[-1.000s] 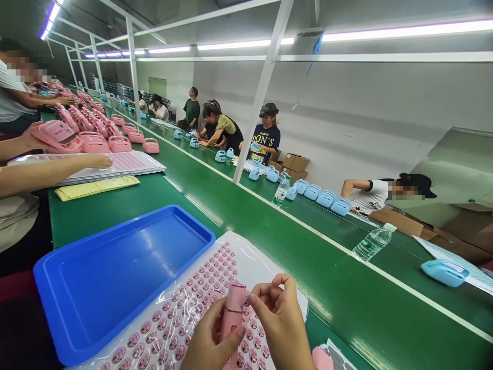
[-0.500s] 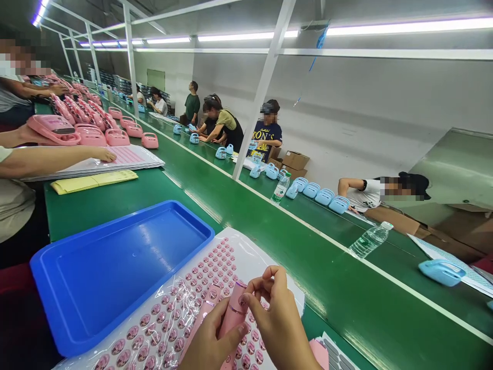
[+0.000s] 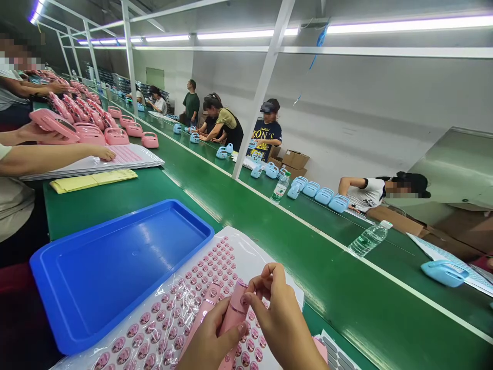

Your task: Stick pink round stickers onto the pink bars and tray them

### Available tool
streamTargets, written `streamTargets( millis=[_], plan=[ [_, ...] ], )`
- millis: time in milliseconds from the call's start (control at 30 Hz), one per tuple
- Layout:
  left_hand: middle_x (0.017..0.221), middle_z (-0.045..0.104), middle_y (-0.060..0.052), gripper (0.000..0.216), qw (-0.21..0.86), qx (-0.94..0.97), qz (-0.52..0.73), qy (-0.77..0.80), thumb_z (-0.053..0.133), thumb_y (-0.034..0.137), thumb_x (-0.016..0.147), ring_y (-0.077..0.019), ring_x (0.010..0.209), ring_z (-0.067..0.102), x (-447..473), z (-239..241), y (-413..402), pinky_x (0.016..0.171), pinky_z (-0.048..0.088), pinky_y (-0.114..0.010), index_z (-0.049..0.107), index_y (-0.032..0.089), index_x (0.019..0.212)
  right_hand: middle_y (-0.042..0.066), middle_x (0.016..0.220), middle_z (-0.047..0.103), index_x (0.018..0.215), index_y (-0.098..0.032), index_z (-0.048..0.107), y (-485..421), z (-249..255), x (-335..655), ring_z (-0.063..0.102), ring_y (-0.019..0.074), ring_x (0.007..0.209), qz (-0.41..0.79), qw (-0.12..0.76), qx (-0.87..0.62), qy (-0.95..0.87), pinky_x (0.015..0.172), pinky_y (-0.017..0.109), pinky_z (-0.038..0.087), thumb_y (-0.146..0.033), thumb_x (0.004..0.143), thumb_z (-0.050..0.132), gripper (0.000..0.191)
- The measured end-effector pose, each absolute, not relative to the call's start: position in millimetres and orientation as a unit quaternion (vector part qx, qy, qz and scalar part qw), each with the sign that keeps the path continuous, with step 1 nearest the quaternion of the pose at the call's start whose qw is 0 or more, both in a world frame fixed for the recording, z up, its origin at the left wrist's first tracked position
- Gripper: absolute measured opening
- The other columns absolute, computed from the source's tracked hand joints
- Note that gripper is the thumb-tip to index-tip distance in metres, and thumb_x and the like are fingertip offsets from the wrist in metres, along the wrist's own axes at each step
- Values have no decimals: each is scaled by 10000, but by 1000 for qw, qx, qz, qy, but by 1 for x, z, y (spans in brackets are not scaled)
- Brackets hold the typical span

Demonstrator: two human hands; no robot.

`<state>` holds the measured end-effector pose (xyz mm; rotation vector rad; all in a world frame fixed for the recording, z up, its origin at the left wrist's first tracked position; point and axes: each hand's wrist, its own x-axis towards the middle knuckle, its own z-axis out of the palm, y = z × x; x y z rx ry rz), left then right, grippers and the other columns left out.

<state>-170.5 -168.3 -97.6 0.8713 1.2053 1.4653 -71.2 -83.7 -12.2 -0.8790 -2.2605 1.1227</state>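
- I see the left hand (image 3: 215, 329) grip a pink stick (image 3: 235, 311) over the near sheet (image 3: 252, 252).
- The right hand (image 3: 280, 308) touches its sticker (image 3: 244, 299); I can't tell if fingers pinch.
- A tray (image 3: 127, 267) sits left.

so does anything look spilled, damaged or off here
Nothing looks spilled or damaged. The nearer clear bottle seems to lean, but the white post slants the same way, so that is probably the camera's view. The pink device in the left hand shows no visible damage.
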Motion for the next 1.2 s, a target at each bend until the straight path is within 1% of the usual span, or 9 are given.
streamTargets(
  millis=[300, 567, 733, 867, 933, 1000, 1067, 1133, 1200],
  plan=[
    [901, 611, -65, 541, 495, 335, 627, 500, 605, 500, 745, -234, 834, 538, -168, -95, -169, 719, 394, -291, 557, 168, 1168, -55, 723, 560, 833, -263, 268, -86, -13, -71, 542, 155, 654, 422, 235, -318, -816, 590, 292, 417, -55, 772, 436, 274],
    [916, 621, -75, 561, 491, 337, 635, 492, 614, 505, 735, -251, 867, 548, -168, -95, -168, 742, 408, -304, 556, 160, 1174, -53, 726, 564, 826, -263, 275, -85, -12, -71, 560, 153, 659, 429, 235, -315, -813, 551, 268, 416, -44, 766, 436, 279],
    [958, 598, -80, 581, 505, 366, 617, 480, 566, 490, 786, -251, 929, 519, -171, -101, -168, 799, 381, -326, 476, 164, 1258, -37, 731, 576, 821, -258, 295, -86, -14, -71, 559, 163, 652, 425, 245, -323, -810, 528, 261, 401, -46, 751, 449, 271],
    [1049, 594, -97, 590, 510, 366, 623, 468, 577, 498, 783, -243, 929, 522, -171, -102, -167, 808, 385, -333, 465, 172, 1261, -40, 722, 581, 823, -255, 315, -90, -15, -71, 554, 164, 650, 423, 249, -331, -806, 568, 279, 408, -48, 750, 452, 259],
    [1011, 597, -79, 559, 510, 350, 638, 459, 613, 487, 760, -240, 937, 525, -171, -101, -167, 806, 386, -315, 507, 182, 1217, -42, 718, 558, 825, -251, 342, -90, -18, -71, 534, 159, 652, 407, 270, -339, -804, 609, 297, 418, -60, 748, 466, 241],
    [949, 599, -63, 543, 520, 333, 641, 455, 628, 484, 751, -218, 883, 535, -172, -99, -168, 776, 387, -294, 524, 183, 1191, -40, 746, 521, 849, -247, 378, -88, -22, -72, 503, 150, 655, 399, 302, -344, -795, 651, 314, 431, -88, 734, 512, 238],
    [891, 609, -60, 541, 532, 331, 632, 455, 616, 504, 755, -192, 798, 536, -174, -98, -170, 699, 387, -275, 526, 179, 1179, -31, 793, 497, 911, -245, 395, -82, -25, -72, 490, 144, 673, 443, 326, -332, -766, 666, 319, 449, -156, 752, 541, 233],
    [884, 614, -68, 497, 536, 341, 627, 451, 596, 528, 759, -160, 699, 523, -175, -96, -171, 599, 375, -257, 563, 178, 1110, -14, 824, 498, 959, -237, 388, -73, -28, -71, 502, 148, 705, 511, 336, -313, -727, 664, 319, 467, -250, 806, 515, 199],
    [828, 604, -64, 456, 538, 351, 625, 443, 591, 546, 749, -138, 618, 494, -175, -92, -173, 521, 352, -246, 594, 167, 1002, -5, 813, 501, 957, -224, 385, -61, -32, -69, 515, 155, 733, 531, 339, -310, -712, 677, 325, 474, -314, 845, 459, 162]
  ],
)
